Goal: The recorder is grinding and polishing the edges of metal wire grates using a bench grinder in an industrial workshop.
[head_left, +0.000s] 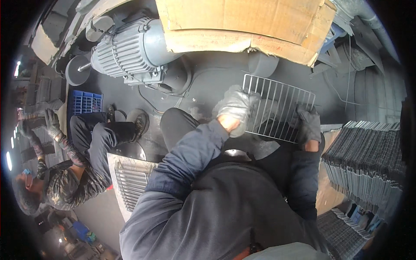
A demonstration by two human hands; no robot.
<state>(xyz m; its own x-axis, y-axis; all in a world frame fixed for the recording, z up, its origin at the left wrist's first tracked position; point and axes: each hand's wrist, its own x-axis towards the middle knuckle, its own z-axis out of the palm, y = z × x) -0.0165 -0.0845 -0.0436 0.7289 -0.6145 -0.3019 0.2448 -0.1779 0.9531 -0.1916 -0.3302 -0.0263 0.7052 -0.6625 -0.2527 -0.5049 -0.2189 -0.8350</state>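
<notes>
A rectangular metal wire rack (277, 108) with thin parallel bars is held up in front of me, tilted. My left hand (237, 108), in a grey work glove, grips its left edge. On the rack's right edge, my right hand (308, 123) in a matching glove has its fingers closed round the wire. Behind the rack sits a grey rounded surface, mostly hidden by the bars and my gloves. Below the rack, between my legs, a pale curved metal piece (264, 149) shows in part.
A grey electric motor (130, 50) stands at the far left beside cardboard (242, 19). Tall stacks of wire racks (364, 162) rise at my right. More racks (130, 184) lie on a board at my left. A seated co-worker (65, 182) and a blue crate (86, 102) are further left.
</notes>
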